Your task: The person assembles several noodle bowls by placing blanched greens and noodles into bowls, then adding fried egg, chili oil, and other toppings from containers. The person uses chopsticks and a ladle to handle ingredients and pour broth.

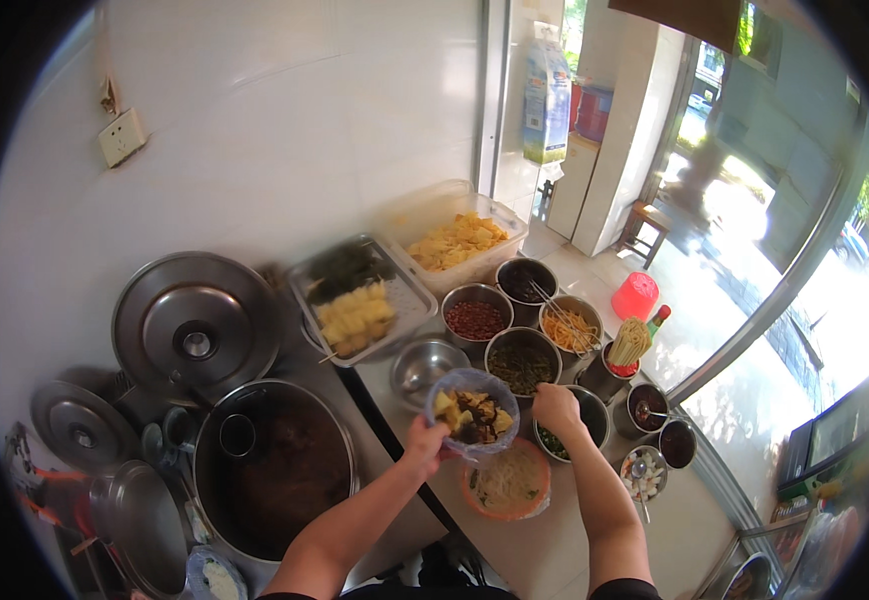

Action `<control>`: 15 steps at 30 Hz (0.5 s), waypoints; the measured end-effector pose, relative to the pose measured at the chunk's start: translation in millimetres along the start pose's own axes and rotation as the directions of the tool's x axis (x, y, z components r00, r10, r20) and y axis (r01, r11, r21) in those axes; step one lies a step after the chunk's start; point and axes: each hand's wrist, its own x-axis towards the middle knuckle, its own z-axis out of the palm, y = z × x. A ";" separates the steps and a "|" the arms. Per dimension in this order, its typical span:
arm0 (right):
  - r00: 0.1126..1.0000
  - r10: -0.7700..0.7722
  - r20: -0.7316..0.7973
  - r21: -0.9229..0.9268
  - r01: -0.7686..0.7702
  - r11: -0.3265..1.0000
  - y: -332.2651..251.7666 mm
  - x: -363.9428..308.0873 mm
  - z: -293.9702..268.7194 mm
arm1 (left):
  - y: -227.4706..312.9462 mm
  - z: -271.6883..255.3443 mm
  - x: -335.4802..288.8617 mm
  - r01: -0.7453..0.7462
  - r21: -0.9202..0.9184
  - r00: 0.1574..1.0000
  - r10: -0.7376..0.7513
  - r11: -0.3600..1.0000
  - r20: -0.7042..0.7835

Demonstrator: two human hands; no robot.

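My left hand (425,446) grips the side of a bowl lined with a clear plastic bag (476,413). Yellow and dark brown pieces of food lie in it. Below it stands an orange bowl (544,492), also bag-lined, with pale noodles and bits of green in broth. My right hand (559,408) is at the near edge of a steel pot of dark green shredded vegetable (521,364), fingers drawn together and pointing down. What they pinch, if anything, is hidden. Partly under my right wrist is a pot of chopped greens (587,424).
A big pot of brown broth (285,480) stands left, by large steel lids (195,325). Behind are a tray of skewers (355,315), a tub of yellow slices (460,240), pots of peanuts (477,318) and orange shreds (570,325). Sauce pots (647,407) and a skewer holder (610,378) stand right.
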 end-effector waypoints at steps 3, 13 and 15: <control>0.987 0.064 0.147 0.410 -0.120 0.904 16.9 -0.6 -12.2 | -1.2 -1.6 4.3 0.001 -0.022 1.000 0.000 1.000 0.003; 0.894 0.329 0.303 0.906 -0.377 0.192 15.2 -14.7 -9.8 | 1.4 -8.5 5.9 0.001 -0.055 1.000 0.000 0.998 0.011; 0.932 0.302 0.203 0.940 -0.272 0.207 12.3 -27.7 -19.1 | 4.2 -11.2 6.1 -0.001 -0.066 1.000 0.003 0.998 0.030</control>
